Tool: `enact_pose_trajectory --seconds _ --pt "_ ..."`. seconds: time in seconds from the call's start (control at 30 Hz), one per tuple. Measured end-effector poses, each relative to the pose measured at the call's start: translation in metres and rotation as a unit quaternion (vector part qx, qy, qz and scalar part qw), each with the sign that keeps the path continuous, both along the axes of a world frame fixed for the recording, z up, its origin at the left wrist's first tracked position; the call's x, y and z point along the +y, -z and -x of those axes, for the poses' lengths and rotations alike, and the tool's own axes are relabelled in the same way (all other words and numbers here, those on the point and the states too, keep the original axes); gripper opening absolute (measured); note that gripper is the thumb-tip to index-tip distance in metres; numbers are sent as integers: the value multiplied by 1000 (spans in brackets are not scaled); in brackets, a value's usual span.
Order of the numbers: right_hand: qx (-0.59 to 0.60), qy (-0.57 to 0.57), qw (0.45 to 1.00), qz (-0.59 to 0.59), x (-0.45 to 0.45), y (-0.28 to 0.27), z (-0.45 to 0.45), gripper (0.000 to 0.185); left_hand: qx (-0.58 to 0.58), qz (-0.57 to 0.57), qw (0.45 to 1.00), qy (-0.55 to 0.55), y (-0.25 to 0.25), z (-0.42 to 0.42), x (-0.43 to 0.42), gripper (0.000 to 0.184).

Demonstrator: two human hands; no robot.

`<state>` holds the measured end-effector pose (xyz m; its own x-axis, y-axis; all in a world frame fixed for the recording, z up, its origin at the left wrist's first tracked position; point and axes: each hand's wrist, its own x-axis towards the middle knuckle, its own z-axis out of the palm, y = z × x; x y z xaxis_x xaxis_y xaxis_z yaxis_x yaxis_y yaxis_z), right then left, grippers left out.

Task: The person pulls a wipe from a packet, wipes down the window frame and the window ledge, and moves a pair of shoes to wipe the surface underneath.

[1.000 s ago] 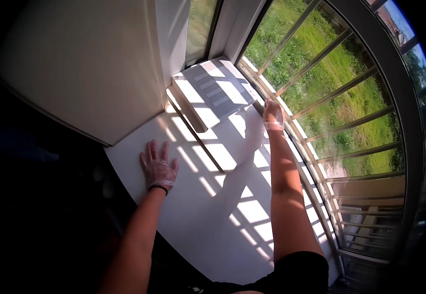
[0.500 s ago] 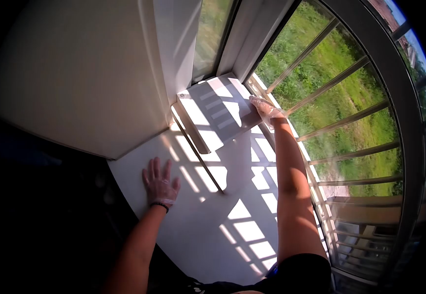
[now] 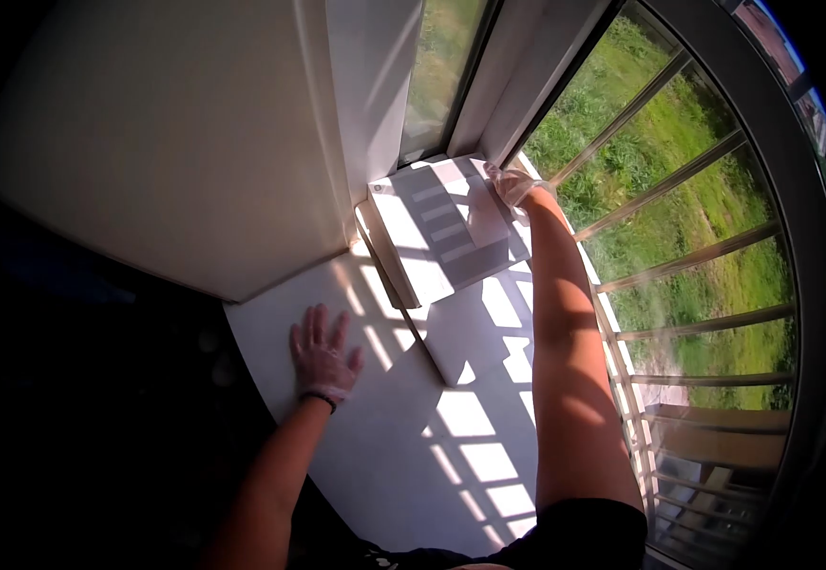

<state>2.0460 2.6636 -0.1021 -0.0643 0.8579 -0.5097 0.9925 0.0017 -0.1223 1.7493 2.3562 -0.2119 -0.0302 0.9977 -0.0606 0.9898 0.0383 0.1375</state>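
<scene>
My left hand [image 3: 324, 359], in a clear plastic glove with a dark bracelet at the wrist, lies flat with fingers spread on the white surface [image 3: 365, 456]. My right hand [image 3: 515, 188], gloved too, is at the far right corner of a white box [image 3: 436, 228], beside the window frame. Its fingers are partly hidden, and whether they hold anything cannot be made out. Under the box lies a thin white board [image 3: 455, 347] with a dark edge. Striped sunlight falls over box and surface.
A pale panel [image 3: 166, 152] rises at the left. Along the right runs a window with metal bars [image 3: 698, 261] and grass [image 3: 641, 180] outside. A narrow glass pane [image 3: 441, 76] stands behind the box.
My right hand has moved from the window-side rail up to the box's far corner. My left hand stays flat on the surface. The view has shifted.
</scene>
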Motion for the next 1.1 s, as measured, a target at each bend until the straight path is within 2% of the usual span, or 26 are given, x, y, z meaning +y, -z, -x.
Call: enact_pose_trajectory --seconds 0.1,0.2,0.27,0.3,0.33,0.37,0.4,0.43,0.47,0.5,0.53,0.63,0.7,0.83,0.9,0.93,1.0,1.07,1.1 --pt "-20 22 1000 6 -2 72 -65 70 -8 11 1000 -4 0 0 -2 67" --pt "-2 47 997 60 -68 32 -76 68 -23 25 999 -8 -2 4 -1 67" --pt "-112 32 992 -54 -82 7 -52 60 -23 31 999 -10 -5 5 1 67" --pt "-4 50 995 -83 -77 -8 -42 44 -18 42 999 -10 -5 4 0 67" --pt "218 -76 935 -270 -56 -13 -10 32 -14 44 999 -15 -6 9 -1 67" --pt "215 -53 933 -285 -52 -7 -7 24 -18 47 999 -12 -5 6 0 67" --pt "301 -56 897 -318 -34 0 16 22 -20 49 999 -11 -4 5 1 67" --pt "236 -102 911 -323 2 9 63 24 -3 48 999 -10 -2 5 0 67" --pt "251 -85 907 -326 12 25 60 26 -4 48 999 -10 1 1 -2 67" --pt "145 -72 945 -283 24 24 80 26 -1 50 999 -7 2 1 -3 68" --pt "-96 -155 962 -201 44 30 105 23 4 52 999 -5 4 7 -1 68" --pt "-149 -196 958 -145 46 42 124 22 -4 70 998 -7 1 12 1 68" --pt "-262 -311 903 -139 47 49 128 20 -14 68 998 -7 5 7 2 69" --pt "-310 -377 866 -108 55 45 131 21 -34 66 997 -6 4 10 3 69" --pt "-194 -314 919 -141 51 57 138 22 -29 55 998 -5 5 9 0 68" --pt "-195 -314 918 -141 51 61 142 22 -30 54 998 -4 5 9 1 68" --pt "-2 -223 959 -175 39 56 154 29 -14 65 998 -8 3 7 0 68" --pt "84 -157 975 -134 22 32 155 35 -17 59 998 -2 4 7 -1 68" --pt "50 -234 961 -139 35 47 150 30 -15 51 999 -5 5 7 1 69"
